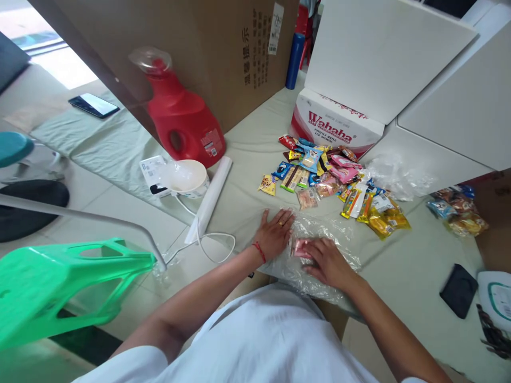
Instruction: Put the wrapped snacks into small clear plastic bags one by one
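Observation:
A clear plastic bag [339,226] lies spread at the table's near edge. My left hand [274,234] rests flat on its left side, fingers stretched out and apart, with nothing held. Over the bag, my right hand [329,261] has its fingers curled on a small pink snack packet [300,248]. Part of that packet is hidden under the fingers, and I cannot tell whether it is inside the bag or on top. Beyond the bag is a pile of wrapped snacks [311,159], with a pale pink packet [307,199] at its near side.
A Wahaba carton [335,125] stands behind the snacks, beside crumpled plastic [399,175]. To the left are a red jug [187,119], a white paper cup [191,178], a white roll [209,199] and a loose cable [217,234]. A green stool [59,287] stands below.

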### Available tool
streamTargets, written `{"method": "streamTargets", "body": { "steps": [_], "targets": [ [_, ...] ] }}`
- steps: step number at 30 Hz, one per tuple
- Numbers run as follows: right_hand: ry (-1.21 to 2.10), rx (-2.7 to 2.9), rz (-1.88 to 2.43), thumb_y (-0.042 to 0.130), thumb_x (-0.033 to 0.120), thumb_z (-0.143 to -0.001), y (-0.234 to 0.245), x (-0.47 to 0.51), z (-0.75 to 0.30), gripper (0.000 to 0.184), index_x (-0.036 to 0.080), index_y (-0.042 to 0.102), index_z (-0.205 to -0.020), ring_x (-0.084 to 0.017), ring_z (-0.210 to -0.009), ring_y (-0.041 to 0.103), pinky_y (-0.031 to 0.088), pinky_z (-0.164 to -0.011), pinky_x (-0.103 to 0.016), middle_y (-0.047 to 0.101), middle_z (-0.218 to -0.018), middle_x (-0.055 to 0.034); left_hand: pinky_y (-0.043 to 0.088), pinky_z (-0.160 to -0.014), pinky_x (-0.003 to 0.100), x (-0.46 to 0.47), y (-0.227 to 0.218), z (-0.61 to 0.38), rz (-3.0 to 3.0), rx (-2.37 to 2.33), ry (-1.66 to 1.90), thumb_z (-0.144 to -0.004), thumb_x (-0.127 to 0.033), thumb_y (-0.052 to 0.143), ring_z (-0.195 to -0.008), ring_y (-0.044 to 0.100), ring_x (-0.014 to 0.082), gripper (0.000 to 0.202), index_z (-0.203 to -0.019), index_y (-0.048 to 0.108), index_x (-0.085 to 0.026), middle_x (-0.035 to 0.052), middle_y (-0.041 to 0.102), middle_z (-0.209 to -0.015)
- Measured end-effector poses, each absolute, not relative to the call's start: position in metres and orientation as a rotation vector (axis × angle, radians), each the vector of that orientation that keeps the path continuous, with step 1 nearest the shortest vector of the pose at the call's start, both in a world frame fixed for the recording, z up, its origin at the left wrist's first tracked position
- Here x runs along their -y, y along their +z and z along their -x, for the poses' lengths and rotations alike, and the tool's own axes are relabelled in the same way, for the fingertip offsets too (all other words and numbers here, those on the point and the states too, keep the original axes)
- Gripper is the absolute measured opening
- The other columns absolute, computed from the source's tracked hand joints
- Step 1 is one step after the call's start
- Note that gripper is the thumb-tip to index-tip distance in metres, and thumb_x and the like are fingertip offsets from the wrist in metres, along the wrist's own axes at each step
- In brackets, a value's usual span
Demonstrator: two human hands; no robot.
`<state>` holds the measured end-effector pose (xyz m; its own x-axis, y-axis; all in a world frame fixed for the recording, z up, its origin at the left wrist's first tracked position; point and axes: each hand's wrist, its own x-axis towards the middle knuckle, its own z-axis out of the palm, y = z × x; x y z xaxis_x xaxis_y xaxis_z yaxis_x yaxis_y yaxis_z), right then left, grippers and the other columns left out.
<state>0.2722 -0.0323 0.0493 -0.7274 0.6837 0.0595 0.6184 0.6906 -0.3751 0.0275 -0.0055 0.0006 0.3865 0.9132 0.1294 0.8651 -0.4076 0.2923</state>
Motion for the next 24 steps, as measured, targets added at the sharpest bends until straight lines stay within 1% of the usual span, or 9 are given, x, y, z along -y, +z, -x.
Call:
{"method": "streamTargets", "body": {
  "steps": [2, 4, 8, 11, 12, 14, 18, 21, 24],
  "targets": [
    [0.651, 2.666, 1.021, 0.059, 0.041, -0.100, 0.047, 0.039, -0.277, 0.042, 0.025, 0.059, -0.139, -0.028, -0.114, 0.056, 0.048, -0.097, -0.045, 0.062, -0.127, -0.0132, 0.012, -0.128, 0.064, 0.004, 0.000, -0.025, -2.462, -1.584, 0.412, -0.108, -0.033, 0.027, -0.154, 0.037, 0.0248, 0.052, -0.157, 0.045, -0.024, 0.0072, 0.041, -0.166],
    [0.645, 2.549, 1.113, 0.053, 0.036, -0.103, 0.050, 0.029, -0.288, 0.036, 0.025, 0.062, -0.136, -0.027, -0.112, 0.058, 0.051, -0.095, -0.042, 0.063, -0.122, -0.0127, 0.011, -0.129, 0.064, 0.003, -0.001, -0.024, -2.455, -1.587, 0.422, -0.108, -0.032, 0.029, -0.154, 0.037, 0.0247, 0.052, -0.157, 0.045, -0.025, 0.0078, 0.041, -0.165],
    [0.209, 2.495, 1.416, 0.039, 0.023, -0.103, 0.067, -0.043, -0.298, 0.040, 0.020, 0.069, -0.129, -0.030, -0.104, 0.055, 0.048, -0.095, -0.046, 0.069, -0.110, -0.0140, 0.012, -0.129, 0.063, 0.003, -0.001, -0.022, -2.450, -1.568, 0.409, -0.108, -0.032, 0.030, -0.154, 0.037, 0.0238, 0.051, -0.155, 0.047, -0.025, 0.0081, 0.043, -0.164],
    [-0.083, 2.583, 1.601, 0.036, 0.017, -0.101, 0.078, -0.117, -0.287, 0.052, 0.016, 0.052, -0.151, -0.033, -0.121, 0.048, 0.042, -0.102, -0.048, 0.061, -0.142, -0.0161, 0.014, -0.129, 0.062, 0.002, 0.001, -0.021, -2.450, -1.565, 0.395, -0.108, -0.031, 0.030, -0.154, 0.038, 0.0236, 0.050, -0.155, 0.047, -0.025, 0.0086, 0.044, -0.164],
    [-0.115, 2.644, 1.647, 0.036, 0.017, -0.101, 0.080, -0.139, -0.281, 0.054, 0.015, 0.049, -0.153, -0.034, -0.122, 0.047, 0.041, -0.101, -0.048, 0.059, -0.145, -0.0170, 0.014, -0.129, 0.062, 0.002, 0.002, -0.021, -2.451, -1.570, 0.392, -0.108, -0.031, 0.031, -0.154, 0.038, 0.0237, 0.050, -0.155, 0.048, -0.025, 0.0087, 0.044, -0.163],
    [-0.147, 2.793, 1.718, 0.037, 0.014, -0.100, 0.084, -0.170, -0.270, 0.049, 0.013, 0.058, -0.144, -0.035, -0.124, 0.047, 0.038, -0.101, -0.049, 0.064, -0.138, -0.0184, 0.016, -0.128, 0.061, 0.002, 0.002, -0.021, -2.457, -1.579, 0.389, -0.108, -0.031, 0.031, -0.153, 0.039, 0.0238, 0.050, -0.154, 0.048, -0.026, 0.0089, 0.045, -0.163],
    [-0.215, 2.961, 1.792, 0.048, 0.014, -0.095, 0.092, -0.180, -0.271, 0.030, 0.009, 0.074, -0.108, -0.036, -0.120, 0.048, 0.035, -0.098, -0.048, 0.071, -0.111, -0.0214, 0.016, -0.128, 0.061, 0.003, 0.002, -0.021, -2.464, -1.585, 0.400, -0.108, -0.032, 0.031, -0.152, 0.040, 0.0236, 0.049, -0.153, 0.049, -0.025, 0.0083, 0.046, -0.162],
    [-0.216, 2.822, 1.786, 0.055, 0.029, -0.096, 0.099, -0.147, -0.288, 0.027, 0.011, 0.074, -0.103, -0.036, -0.113, 0.049, 0.036, -0.092, -0.045, 0.069, -0.106, -0.0193, 0.015, -0.129, 0.061, 0.003, 0.002, -0.022, -2.458, -1.592, 0.414, -0.108, -0.032, 0.031, -0.153, 0.039, 0.0237, 0.049, -0.153, 0.050, -0.026, 0.0078, 0.046, -0.163],
    [-0.119, 2.620, 1.669, 0.054, 0.040, -0.098, 0.102, -0.087, -0.294, 0.031, 0.015, 0.072, -0.102, -0.031, -0.102, 0.051, 0.038, -0.084, -0.039, 0.065, -0.102, -0.0150, 0.016, -0.129, 0.060, 0.003, 0.001, -0.022, -2.460, -1.591, 0.416, -0.107, -0.032, 0.032, -0.152, 0.040, 0.0242, 0.049, -0.152, 0.051, -0.026, 0.0081, 0.047, -0.162]
  ]
}}
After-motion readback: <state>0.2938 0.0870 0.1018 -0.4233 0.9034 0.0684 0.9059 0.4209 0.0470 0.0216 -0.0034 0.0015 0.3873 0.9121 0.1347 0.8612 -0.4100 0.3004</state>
